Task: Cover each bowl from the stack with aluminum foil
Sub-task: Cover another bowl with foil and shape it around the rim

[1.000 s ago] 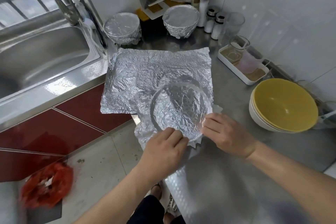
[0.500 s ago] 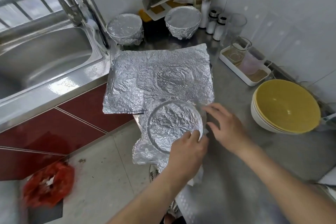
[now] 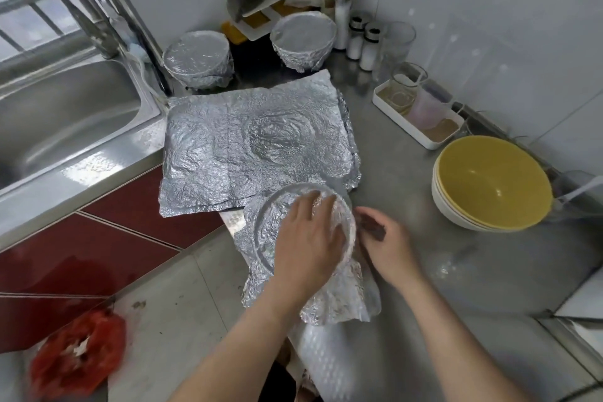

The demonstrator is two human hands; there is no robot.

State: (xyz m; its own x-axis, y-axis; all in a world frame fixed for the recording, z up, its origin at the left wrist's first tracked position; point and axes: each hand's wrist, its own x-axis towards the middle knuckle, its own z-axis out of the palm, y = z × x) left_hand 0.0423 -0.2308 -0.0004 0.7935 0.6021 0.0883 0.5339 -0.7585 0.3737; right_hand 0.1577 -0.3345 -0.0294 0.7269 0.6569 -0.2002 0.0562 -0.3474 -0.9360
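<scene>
Stainless-steel counter [image 3: 417, 192] in a kitchen corner, white wall behind, with a sink [image 3: 65, 121] far to the left of the left hand's fingers. The bowl [image 3: 261, 238] under work sits at the counter's near edge, directly beneath the left hand [image 3: 306, 238]. A crinkled foil sheet [image 3: 332, 300] lies over its mouth, and the rim shows through as a ring. Loose foil hangs past the counter edge toward the person. The left fingers [image 3: 313, 202] are straight and slightly apart, laid flat on the foil across the bowl's mouth. The right hand [image 3: 388, 245] is at the bowl's right side, its fingers [image 3: 368, 222] bent toward the foil at the rim. Their tips are dark and blurred, so it cannot be told whether they pinch the foil. Just beyond the left fingertips lies a stack of flat foil sheets [image 3: 241, 147], meeting the bowl's foil. Farther beyond, near the wall, stand 2 foil-covered bowls, a left wrapped bowl [image 3: 197, 59] and a right wrapped bowl [image 3: 303, 39], well apart from both hands. Right of the right fingers, a stack of uncovered yellow bowls [image 3: 492, 183] rests on the counter, with a white tray [image 3: 403, 126] behind it. A red bag [image 3: 78, 356] lies on the floor, left of the left forearm.
</scene>
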